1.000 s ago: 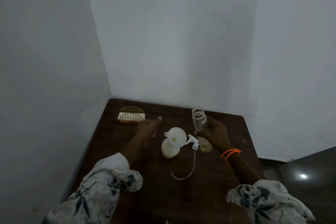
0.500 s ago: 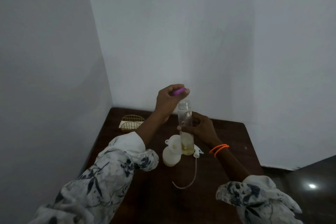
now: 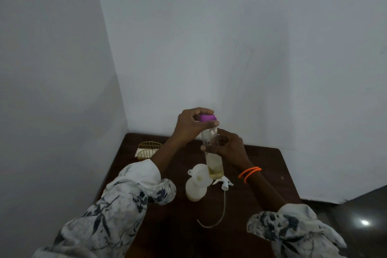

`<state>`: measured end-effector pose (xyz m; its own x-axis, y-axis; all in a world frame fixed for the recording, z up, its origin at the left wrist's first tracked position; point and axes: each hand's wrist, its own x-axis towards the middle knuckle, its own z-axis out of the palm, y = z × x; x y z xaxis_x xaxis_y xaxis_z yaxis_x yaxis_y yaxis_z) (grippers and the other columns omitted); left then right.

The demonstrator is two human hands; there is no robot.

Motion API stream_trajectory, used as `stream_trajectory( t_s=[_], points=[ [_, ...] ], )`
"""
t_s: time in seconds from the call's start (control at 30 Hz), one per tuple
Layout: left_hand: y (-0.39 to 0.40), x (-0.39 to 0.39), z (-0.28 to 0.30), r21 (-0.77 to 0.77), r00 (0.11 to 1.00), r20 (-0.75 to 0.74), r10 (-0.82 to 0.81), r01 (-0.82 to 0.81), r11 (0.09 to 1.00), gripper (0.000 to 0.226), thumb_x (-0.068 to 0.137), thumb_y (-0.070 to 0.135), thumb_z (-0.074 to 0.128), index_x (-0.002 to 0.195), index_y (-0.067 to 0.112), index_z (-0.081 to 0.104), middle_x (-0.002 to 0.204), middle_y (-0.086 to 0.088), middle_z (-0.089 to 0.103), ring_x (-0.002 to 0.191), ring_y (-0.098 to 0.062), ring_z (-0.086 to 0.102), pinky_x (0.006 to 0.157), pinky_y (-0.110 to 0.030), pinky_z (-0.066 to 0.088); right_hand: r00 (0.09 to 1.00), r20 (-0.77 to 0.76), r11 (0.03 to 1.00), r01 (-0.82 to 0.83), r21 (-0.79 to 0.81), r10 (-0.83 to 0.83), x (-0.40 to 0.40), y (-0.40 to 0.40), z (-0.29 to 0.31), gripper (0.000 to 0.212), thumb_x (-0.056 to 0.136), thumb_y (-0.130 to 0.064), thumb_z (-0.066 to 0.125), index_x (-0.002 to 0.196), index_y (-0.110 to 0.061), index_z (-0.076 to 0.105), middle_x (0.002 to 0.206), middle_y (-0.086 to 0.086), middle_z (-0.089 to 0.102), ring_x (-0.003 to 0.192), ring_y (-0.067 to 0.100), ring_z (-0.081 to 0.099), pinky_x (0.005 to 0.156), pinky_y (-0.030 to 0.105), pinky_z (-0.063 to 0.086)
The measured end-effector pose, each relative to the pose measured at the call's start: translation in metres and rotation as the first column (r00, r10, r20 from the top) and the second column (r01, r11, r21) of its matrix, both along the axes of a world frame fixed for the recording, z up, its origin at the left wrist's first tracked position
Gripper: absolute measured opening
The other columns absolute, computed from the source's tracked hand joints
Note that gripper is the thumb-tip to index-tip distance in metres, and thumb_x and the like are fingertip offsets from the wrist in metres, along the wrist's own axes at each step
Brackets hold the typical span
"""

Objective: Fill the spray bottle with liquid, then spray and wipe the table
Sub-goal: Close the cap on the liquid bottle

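While the right hand [image 3: 227, 148] grips a clear bottle [image 3: 212, 153] round its middle and holds it upright above the table [image 3: 261, 174], the left hand [image 3: 192, 125] curls its fingers round a purple cap [image 3: 207, 117] at the bottle's mouth. A little yellowish liquid sits in the bottom of the clear bottle. Just below it, near the middle of the table, stands a white spray bottle [image 3: 195, 191] with a white funnel [image 3: 200, 175] seated in its neck. Its spray head [image 3: 223, 183] lies on the tabletop just right of it, partly behind the clear bottle's base, with the dip tube [image 3: 219, 213] curving toward the near edge. A gold wire holder [image 3: 149, 150] with something white in it sits at the far left corner. Orange bangles [image 3: 249, 173] ring the right wrist, and both arms wear white sleeves [image 3: 117, 211] with a dark leaf print. Pale walls [image 3: 230, 48] meet behind the table's far left corner.
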<state>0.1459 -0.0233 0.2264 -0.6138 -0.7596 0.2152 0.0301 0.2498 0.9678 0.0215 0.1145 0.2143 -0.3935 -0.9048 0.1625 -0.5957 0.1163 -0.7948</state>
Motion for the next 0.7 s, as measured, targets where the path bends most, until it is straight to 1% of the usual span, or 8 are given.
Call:
stream_trajectory(
  t_s=[0.13, 0.27, 0.33, 0.4, 0.5, 0.6, 0.67, 0.7],
  points=[
    [-0.004, 0.004, 0.002, 0.091, 0.995, -0.087, -0.058, 0.066, 0.994, 0.046, 0.071, 0.037, 0.092, 0.112, 0.022, 0.079, 0.114, 0.006, 0.077, 0.11, -0.017, 0.072, 0.097, -0.037, 0.061, 0.999, 0.042, 1.0, -0.011, -0.015, 0.012, 0.004, -0.002, 0.001, 0.034, 0.065, -0.052, 0.09, 0.089, -0.044, 0.068, 0.083, -0.01, 0.076, 0.077, 0.006, 0.073, 0.073, 0.032, 0.063],
    [-0.006, 0.008, 0.0, 0.116, 0.983, -0.141, -0.119, 0.136, 0.984, 0.035, 0.081, 0.018, 0.087, 0.115, 0.021, 0.078, 0.118, 0.002, 0.076, 0.114, -0.02, 0.071, 0.101, -0.039, 0.058, 0.995, 0.101, 1.0, -0.027, -0.001, 0.027, 0.003, -0.003, 0.002, 0.032, 0.065, -0.049, 0.091, 0.087, -0.043, 0.07, 0.086, -0.007, 0.077, 0.08, 0.008, 0.075, 0.075, 0.036, 0.063],
    [-0.006, 0.011, 0.0, 0.119, 0.976, -0.154, -0.155, 0.174, 0.978, 0.034, 0.084, 0.013, 0.084, 0.116, 0.022, 0.077, 0.12, 0.0, 0.076, 0.115, -0.021, 0.071, 0.1, -0.036, 0.058, 0.994, 0.106, 0.999, -0.035, 0.009, 0.034, 0.003, -0.004, 0.001, 0.032, 0.065, -0.05, 0.091, 0.088, -0.042, 0.07, 0.087, -0.007, 0.078, 0.081, 0.008, 0.075, 0.076, 0.035, 0.063],
    [-0.005, 0.013, -0.001, 0.095, 0.975, -0.156, -0.159, 0.175, 0.98, 0.034, 0.084, 0.013, 0.084, 0.115, 0.025, 0.076, 0.119, 0.001, 0.076, 0.112, -0.019, 0.071, 0.095, -0.031, 0.059, 0.996, 0.081, 1.0, -0.02, 0.014, 0.019, 0.004, -0.004, 0.0, 0.032, 0.064, -0.05, 0.091, 0.087, -0.04, 0.07, 0.084, -0.008, 0.077, 0.078, 0.007, 0.074, 0.075, 0.036, 0.063],
    [-0.004, 0.012, -0.003, 0.097, 0.972, -0.188, -0.139, 0.159, 0.982, 0.035, 0.081, 0.02, 0.087, 0.113, 0.028, 0.077, 0.119, 0.001, 0.075, 0.114, -0.021, 0.071, 0.095, -0.031, 0.059, 0.998, 0.07, 1.0, -0.007, 0.02, 0.006, 0.005, -0.005, 0.001, 0.033, 0.063, -0.052, 0.09, 0.085, -0.039, 0.069, 0.082, -0.007, 0.076, 0.076, 0.009, 0.073, 0.073, 0.037, 0.063],
    [-0.003, 0.01, -0.003, 0.209, 0.964, -0.244, -0.105, 0.158, 0.965, 0.038, 0.075, 0.024, 0.089, 0.111, 0.029, 0.076, 0.121, 0.001, 0.075, 0.113, -0.019, 0.072, 0.094, -0.032, 0.059, 0.995, 0.095, 1.0, -0.014, 0.011, 0.013, 0.006, -0.004, 0.004, 0.031, 0.065, -0.05, 0.09, 0.087, -0.044, 0.069, 0.085, -0.009, 0.077, 0.078, 0.006, 0.074, 0.069, 0.028, 0.061],
    [-0.004, 0.009, -0.005, 0.27, 0.961, -0.268, -0.072, 0.146, 0.952, 0.033, 0.079, 0.015, 0.089, 0.108, 0.025, 0.076, 0.118, -0.001, 0.075, 0.108, -0.017, 0.072, 0.094, -0.036, 0.058, 0.988, 0.151, 1.0, -0.024, -0.009, 0.025, 0.008, -0.002, 0.007, 0.032, 0.066, -0.048, 0.09, 0.092, -0.046, 0.07, 0.088, -0.011, 0.078, 0.081, 0.004, 0.075, 0.067, 0.019, 0.058],
    [-0.006, 0.008, -0.007, 0.279, 0.96, -0.27, -0.071, 0.149, 0.949, 0.03, 0.082, 0.01, 0.086, 0.107, 0.022, 0.076, 0.117, -0.002, 0.075, 0.107, -0.017, 0.071, 0.096, -0.039, 0.058, 0.985, 0.17, 1.0, -0.026, -0.012, 0.028, 0.008, -0.002, 0.007, 0.034, 0.066, -0.047, 0.09, 0.094, -0.045, 0.071, 0.089, -0.011, 0.078, 0.082, 0.005, 0.075, 0.067, 0.019, 0.058]
  ],
)
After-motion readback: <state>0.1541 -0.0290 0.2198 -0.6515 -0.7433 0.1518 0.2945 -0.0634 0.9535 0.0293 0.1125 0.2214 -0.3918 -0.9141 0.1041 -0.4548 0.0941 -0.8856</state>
